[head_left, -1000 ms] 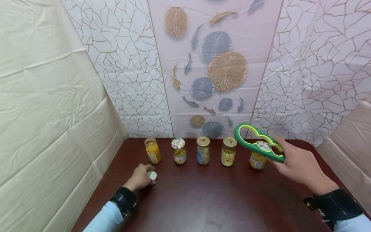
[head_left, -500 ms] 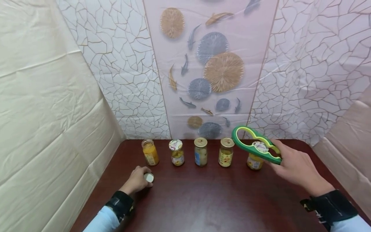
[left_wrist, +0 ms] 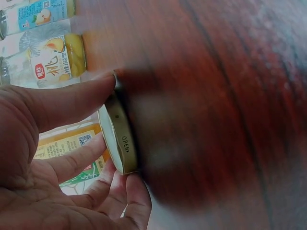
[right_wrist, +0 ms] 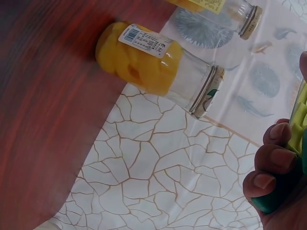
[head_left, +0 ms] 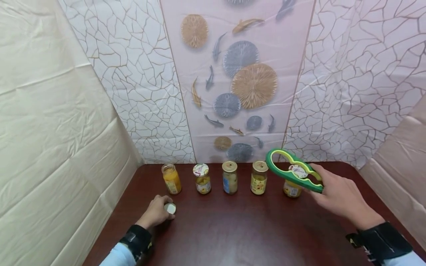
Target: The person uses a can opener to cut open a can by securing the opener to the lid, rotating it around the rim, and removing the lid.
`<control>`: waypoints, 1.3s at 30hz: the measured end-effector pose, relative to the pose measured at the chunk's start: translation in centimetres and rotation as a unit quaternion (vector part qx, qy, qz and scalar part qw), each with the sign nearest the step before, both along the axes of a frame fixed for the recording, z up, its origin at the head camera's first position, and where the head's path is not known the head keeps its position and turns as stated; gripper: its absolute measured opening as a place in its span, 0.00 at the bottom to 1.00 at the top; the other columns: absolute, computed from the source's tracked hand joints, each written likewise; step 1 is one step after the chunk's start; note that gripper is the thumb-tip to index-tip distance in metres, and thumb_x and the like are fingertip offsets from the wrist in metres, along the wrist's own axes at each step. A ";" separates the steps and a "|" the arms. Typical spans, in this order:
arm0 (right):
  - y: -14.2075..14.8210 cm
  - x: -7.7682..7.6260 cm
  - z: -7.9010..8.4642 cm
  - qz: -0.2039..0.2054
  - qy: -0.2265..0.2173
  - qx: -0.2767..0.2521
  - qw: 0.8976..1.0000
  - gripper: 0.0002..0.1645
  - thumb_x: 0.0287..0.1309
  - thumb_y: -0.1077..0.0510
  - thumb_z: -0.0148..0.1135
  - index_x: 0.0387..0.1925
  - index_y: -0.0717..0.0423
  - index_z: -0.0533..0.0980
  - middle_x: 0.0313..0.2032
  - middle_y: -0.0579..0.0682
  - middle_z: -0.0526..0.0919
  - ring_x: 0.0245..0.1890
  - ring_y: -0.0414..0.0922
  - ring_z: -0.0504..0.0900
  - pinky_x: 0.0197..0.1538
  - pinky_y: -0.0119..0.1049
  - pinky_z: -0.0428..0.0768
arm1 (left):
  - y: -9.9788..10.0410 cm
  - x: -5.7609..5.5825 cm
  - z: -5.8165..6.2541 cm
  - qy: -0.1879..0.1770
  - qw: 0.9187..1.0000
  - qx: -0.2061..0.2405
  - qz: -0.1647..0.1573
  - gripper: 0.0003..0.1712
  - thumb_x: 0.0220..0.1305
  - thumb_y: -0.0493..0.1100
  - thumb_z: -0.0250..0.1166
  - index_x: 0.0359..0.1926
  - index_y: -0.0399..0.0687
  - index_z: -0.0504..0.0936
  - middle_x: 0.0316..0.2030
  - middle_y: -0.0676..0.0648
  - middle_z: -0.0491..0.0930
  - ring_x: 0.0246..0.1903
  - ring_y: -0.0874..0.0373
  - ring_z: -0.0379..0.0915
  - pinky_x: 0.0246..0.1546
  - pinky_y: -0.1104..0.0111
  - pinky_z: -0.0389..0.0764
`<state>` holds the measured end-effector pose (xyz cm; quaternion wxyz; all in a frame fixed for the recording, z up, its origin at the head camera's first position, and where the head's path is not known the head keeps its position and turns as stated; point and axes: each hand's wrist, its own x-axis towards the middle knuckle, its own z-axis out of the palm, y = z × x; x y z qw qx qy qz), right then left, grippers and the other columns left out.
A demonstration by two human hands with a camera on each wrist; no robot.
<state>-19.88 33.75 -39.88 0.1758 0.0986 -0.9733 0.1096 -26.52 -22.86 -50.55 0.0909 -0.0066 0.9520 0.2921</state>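
My left hand (head_left: 155,212) holds a gold jar lid (left_wrist: 125,143) by its rim, thumb on one side and fingers on the other. The lid's pale inner face is turned up, low over the tabletop. Just behind it stands an uncapped jar of orange contents (head_left: 172,181). My right hand (head_left: 342,195) grips a green and yellow jar opener (head_left: 294,168) with rounded openings, raised off the table. In the head view the opener overlaps a capped jar of yellow fruit (right_wrist: 144,60) at the right end of the row.
Along the back of the dark red table (head_left: 226,232) stand three more capped jars: one with a patterned lid (head_left: 202,181), a blue-labelled one (head_left: 229,179) and a yellow-labelled one (head_left: 259,179). A patterned cloth (head_left: 153,111) hangs behind them; plain cloth (head_left: 66,122) hangs on the left.
The head view has shifted slightly, so everything sits a little lower and further left in it. Both hands keep their hold and their places relative to the jars.
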 end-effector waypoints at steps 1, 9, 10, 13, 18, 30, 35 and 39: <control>0.0 0.0 -0.1 -0.001 0.003 0.001 1.000 0.48 0.52 0.42 0.83 0.68 0.55 0.70 0.42 0.58 0.89 0.32 0.45 0.81 0.28 0.37 0.72 | 0.0 0.0 0.0 -0.001 1.000 0.003 0.001 0.29 0.50 0.37 0.85 0.55 0.43 0.86 0.53 0.37 0.77 0.51 0.44 0.72 0.53 0.50 0.78; -0.1 0.0 0.0 0.002 0.027 0.000 1.000 0.46 0.51 0.43 0.83 0.66 0.53 0.71 0.39 0.55 0.89 0.31 0.44 0.79 0.28 0.36 0.70 | 0.1 -0.1 -0.1 -0.008 1.000 0.007 0.008 0.29 0.51 0.37 0.84 0.56 0.43 0.85 0.54 0.38 0.76 0.52 0.44 0.71 0.54 0.49 0.78; -0.2 0.0 0.0 0.002 0.027 0.000 1.000 0.46 0.51 0.43 0.83 0.66 0.53 0.72 0.39 0.54 0.89 0.31 0.44 0.79 0.27 0.36 0.70 | 0.1 0.0 -0.1 -0.010 1.000 0.006 0.009 0.29 0.51 0.37 0.84 0.56 0.43 0.85 0.54 0.38 0.76 0.52 0.44 0.71 0.54 0.49 0.78; -0.3 0.0 0.1 0.002 0.027 -0.001 1.000 0.46 0.51 0.43 0.83 0.66 0.53 0.71 0.40 0.55 0.89 0.30 0.44 0.79 0.27 0.36 0.70 | 0.1 0.0 -0.1 -0.008 1.000 0.003 0.009 0.31 0.51 0.37 0.84 0.57 0.43 0.85 0.55 0.38 0.76 0.53 0.43 0.71 0.54 0.48 0.78; -0.6 -0.3 0.6 0.004 0.035 0.003 0.999 0.46 0.50 0.45 0.83 0.66 0.53 0.72 0.40 0.55 0.89 0.31 0.45 0.80 0.27 0.36 0.71 | 0.0 0.3 0.0 0.017 1.000 -0.013 0.001 0.36 0.49 0.41 0.86 0.60 0.42 0.84 0.55 0.36 0.77 0.53 0.43 0.72 0.55 0.46 0.78; -2.0 -0.5 1.3 0.011 0.017 0.003 1.000 0.43 0.54 0.46 0.80 0.66 0.55 0.72 0.41 0.53 0.87 0.30 0.42 0.79 0.27 0.35 0.72 | 1.4 3.8 1.1 0.074 0.996 -0.038 0.016 0.59 0.50 0.55 0.87 0.75 0.31 0.69 0.68 0.24 0.69 0.68 0.26 0.66 0.62 0.33 0.72; -2.3 -0.2 1.1 0.013 0.021 0.000 1.000 0.45 0.54 0.46 0.80 0.69 0.57 0.71 0.47 0.58 0.89 0.34 0.45 0.83 0.29 0.37 0.75 | 2.6 5.7 1.9 0.110 0.993 -0.028 0.025 0.59 0.52 0.54 0.86 0.75 0.29 0.68 0.69 0.25 0.68 0.70 0.25 0.64 0.65 0.30 0.67; -2.5 -0.2 0.9 0.018 0.034 0.001 0.999 0.44 0.53 0.47 0.79 0.68 0.57 0.72 0.45 0.56 0.88 0.33 0.44 0.82 0.28 0.37 0.74 | 3.5 6.8 2.1 0.134 0.991 -0.010 0.028 0.57 0.52 0.52 0.86 0.74 0.28 0.69 0.69 0.26 0.70 0.70 0.27 0.65 0.66 0.30 0.67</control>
